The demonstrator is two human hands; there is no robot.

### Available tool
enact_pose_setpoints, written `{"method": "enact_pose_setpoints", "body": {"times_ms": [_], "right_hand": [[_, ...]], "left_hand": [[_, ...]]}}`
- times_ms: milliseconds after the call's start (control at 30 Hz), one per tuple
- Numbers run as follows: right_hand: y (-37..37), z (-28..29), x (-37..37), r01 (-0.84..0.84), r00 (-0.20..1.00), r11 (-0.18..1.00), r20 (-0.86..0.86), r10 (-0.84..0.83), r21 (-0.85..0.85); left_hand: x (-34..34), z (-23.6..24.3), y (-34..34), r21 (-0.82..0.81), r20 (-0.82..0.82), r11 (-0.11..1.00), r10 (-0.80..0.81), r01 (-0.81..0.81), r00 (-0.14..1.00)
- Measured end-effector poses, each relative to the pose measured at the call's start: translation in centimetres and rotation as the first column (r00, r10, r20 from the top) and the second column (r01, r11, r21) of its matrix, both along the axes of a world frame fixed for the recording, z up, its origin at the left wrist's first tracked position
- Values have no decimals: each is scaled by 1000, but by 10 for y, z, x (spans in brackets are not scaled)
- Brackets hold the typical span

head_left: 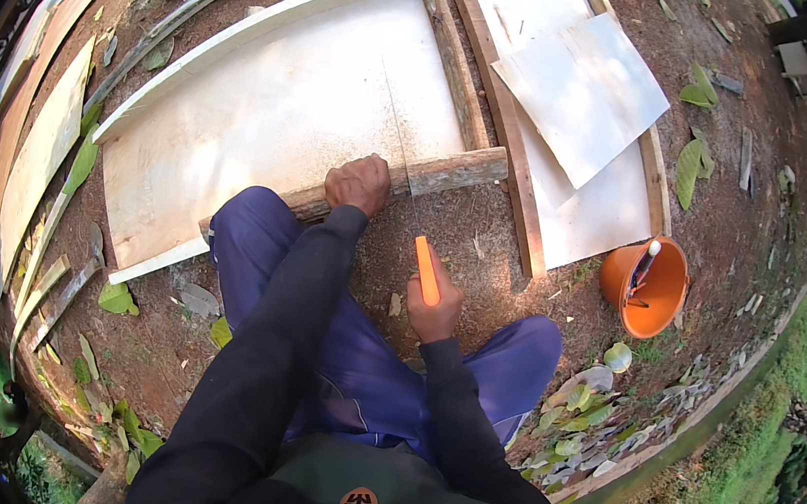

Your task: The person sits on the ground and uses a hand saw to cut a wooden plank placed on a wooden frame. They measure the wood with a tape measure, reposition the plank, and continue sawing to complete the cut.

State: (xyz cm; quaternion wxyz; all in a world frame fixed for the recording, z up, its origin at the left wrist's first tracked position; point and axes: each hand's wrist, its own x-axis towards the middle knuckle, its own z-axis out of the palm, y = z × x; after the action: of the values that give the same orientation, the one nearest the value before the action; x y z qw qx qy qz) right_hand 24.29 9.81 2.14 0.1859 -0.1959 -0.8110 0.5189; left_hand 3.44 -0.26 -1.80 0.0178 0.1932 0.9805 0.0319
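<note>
My right hand (434,306) is closed round the orange handle of a handsaw (426,273). The blade shows edge-on as a thin dark line, crossing a rough wooden batten (459,172) and reaching over the white panel behind it. My left hand (358,184) is clenched over the same batten, just left of the blade, its fingertips partly hidden. The batten lies along the near edge of a white framed panel (272,95), which has a wooden strip (452,62) at its right side. Sawdust specks the panel beside the blade. My left knee is against the batten's left end.
To the right lies a second framed white panel (603,226) with a loose white board (589,94) on it. An orange bucket (658,309) holding tools stands near my right knee. Long boards (39,167) lie at the left. Leaves (688,171) litter the earth.
</note>
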Motion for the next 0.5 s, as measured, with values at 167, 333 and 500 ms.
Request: {"method": "enact_pose_setpoints", "body": {"times_ms": [167, 333, 500], "right_hand": [[16, 17, -7, -57, 996, 992, 56, 64, -116], [11, 59, -37, -20, 997, 994, 72, 28, -106], [-1, 63, -36, 26, 999, 990, 51, -19, -139]], "left_hand": [[-2, 12, 4, 2, -12, 1000, -25, 25, 1000], [-6, 7, 0, 62, 12, 997, -54, 54, 998], [-15, 6, -14, 243, 235, 968, 10, -68, 972]]}}
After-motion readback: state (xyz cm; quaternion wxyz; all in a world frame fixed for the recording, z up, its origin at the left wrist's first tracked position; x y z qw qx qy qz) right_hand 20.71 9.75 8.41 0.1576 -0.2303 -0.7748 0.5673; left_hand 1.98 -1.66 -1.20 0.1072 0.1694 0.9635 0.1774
